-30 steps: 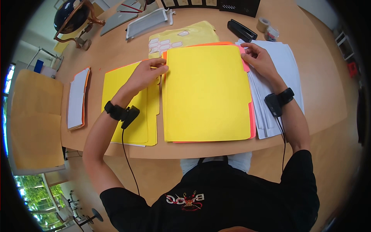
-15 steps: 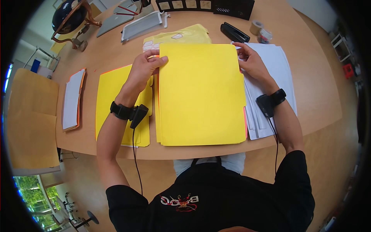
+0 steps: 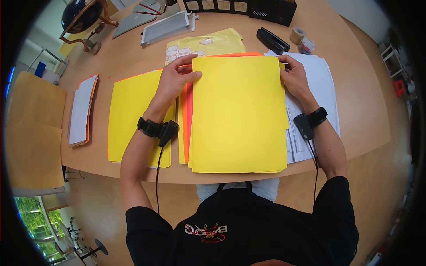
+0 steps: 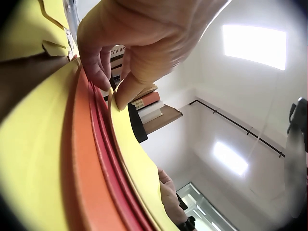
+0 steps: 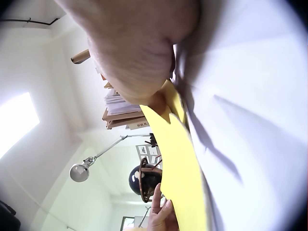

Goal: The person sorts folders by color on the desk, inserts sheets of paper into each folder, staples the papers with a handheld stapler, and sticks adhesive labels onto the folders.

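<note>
Folders in yellow lie between the two hands.

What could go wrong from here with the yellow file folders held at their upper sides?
The orange folder and red folders jut out left beneath the held yellow file folders, so the pile might fan out further. The right hand is over the white papers and could drag some along. The yellow folders' lower edge lies near the table's front edge and might slip over it.
</note>
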### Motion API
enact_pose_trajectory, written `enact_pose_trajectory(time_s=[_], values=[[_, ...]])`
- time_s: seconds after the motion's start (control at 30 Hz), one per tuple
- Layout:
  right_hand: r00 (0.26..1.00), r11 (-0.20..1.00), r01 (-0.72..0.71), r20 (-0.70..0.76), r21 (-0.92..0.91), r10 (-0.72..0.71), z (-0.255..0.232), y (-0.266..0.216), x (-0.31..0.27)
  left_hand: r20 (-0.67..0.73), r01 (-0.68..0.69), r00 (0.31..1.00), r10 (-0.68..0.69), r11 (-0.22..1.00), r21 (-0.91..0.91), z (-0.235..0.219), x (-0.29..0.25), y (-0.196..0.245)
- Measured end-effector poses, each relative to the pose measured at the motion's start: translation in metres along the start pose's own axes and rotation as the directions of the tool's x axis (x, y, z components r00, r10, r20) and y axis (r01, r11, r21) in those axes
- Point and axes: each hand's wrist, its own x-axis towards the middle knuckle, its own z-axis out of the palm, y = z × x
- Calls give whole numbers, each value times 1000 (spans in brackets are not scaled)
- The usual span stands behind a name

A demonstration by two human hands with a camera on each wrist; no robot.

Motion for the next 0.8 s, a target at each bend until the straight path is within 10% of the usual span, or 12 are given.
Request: enact_pose_trajectory(time_s=[0.23, 0.43, 0.6, 0.8], values=[[995, 999, -54, -87, 7, 55, 1, -4, 1, -13, 36, 999, -37, 999, -16, 0, 5, -7], [977, 968, 201, -40, -148, -209, 0, 1, -1, -6, 6, 1000, -6, 996, -92, 4, 1, -10], [968, 959, 56, 221, 279, -121, 9, -15, -12, 64, 70, 996, -68, 997, -38, 6, -3, 0], [997, 999, 37, 63, -10, -36, 8, -13, -10, 182, 24, 983, -34, 998, 60, 4, -1, -5]])
